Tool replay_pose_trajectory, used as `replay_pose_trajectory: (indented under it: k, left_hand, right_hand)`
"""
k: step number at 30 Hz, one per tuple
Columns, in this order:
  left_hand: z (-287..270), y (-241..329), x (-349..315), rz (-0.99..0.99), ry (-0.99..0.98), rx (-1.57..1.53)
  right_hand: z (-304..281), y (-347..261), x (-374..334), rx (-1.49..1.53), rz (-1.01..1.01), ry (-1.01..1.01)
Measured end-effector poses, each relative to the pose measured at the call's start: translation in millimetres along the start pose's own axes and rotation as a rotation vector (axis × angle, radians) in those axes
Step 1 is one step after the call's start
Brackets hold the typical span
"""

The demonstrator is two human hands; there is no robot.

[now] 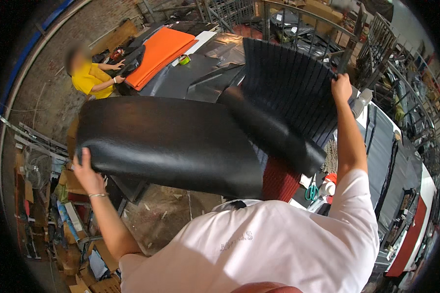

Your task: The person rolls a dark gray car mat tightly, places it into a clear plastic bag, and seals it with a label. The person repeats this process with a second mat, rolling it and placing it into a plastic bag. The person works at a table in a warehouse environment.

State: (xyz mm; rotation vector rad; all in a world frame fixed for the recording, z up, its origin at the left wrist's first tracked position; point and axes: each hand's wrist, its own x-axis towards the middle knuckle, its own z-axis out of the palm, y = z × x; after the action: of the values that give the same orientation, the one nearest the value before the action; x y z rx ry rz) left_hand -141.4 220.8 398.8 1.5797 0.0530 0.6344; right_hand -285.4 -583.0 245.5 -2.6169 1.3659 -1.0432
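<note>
A wide, smooth black sheet of rubber-like matting [166,141] curves across the middle, over the table. My left hand [89,177] grips its left end, thumb on top, the other fingers partly hidden. A black ribbed mat [288,78] stands raised at the right, and my right hand [341,89] is closed on its upper right corner. Between them lies a rolled-over smooth black flap [278,132], slightly blurred; I cannot tell whether all of these are one piece. Below the flap, a dark red ribbed mat [280,178] shows.
Across the table a person in a yellow shirt [95,75] handles dark sheeting beside a folded orange sheet [161,53]. Green tape [184,59] lies nearby. Teal scissors [311,192] and a white bottle [327,188] are near my right side. Metal racks [308,19] stand behind; cardboard [110,281] is piled lower left.
</note>
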Motion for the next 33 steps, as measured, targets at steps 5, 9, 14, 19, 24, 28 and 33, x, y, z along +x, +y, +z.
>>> replay_pose_trajectory:
  k: [5, 9, 14, 19, 24, 28, 33]
  left_hand:
    - [-63, 98, 5, 0.211, 0.143, 0.000]
    - [-115, 143, -42, 0.266, 0.134, 0.026]
    - [-113, 166, -87, 0.440, 0.145, 0.178]
    - [-167, 154, -112, 0.508, 0.262, 0.332]
    - [-220, 64, -102, 0.544, 0.405, 0.579]
    - [-299, 20, -111, 0.283, 0.356, 0.343]
    - [-417, -36, -100, 0.140, 0.379, 0.094]
  right_hand:
    - [86, -5, -49, -0.104, -0.075, -0.219]
    - [169, -19, -192, -0.090, -0.563, -0.998]
    - [189, -26, -320, 0.286, -0.430, -1.006]
    - [73, -112, -402, -0.055, -0.751, -1.228]
    - [88, -122, -435, -0.142, -0.697, -1.096]
    - [111, -102, -429, -0.258, -0.879, -0.887]
    - [109, -162, -468, -0.298, -0.967, -0.907]
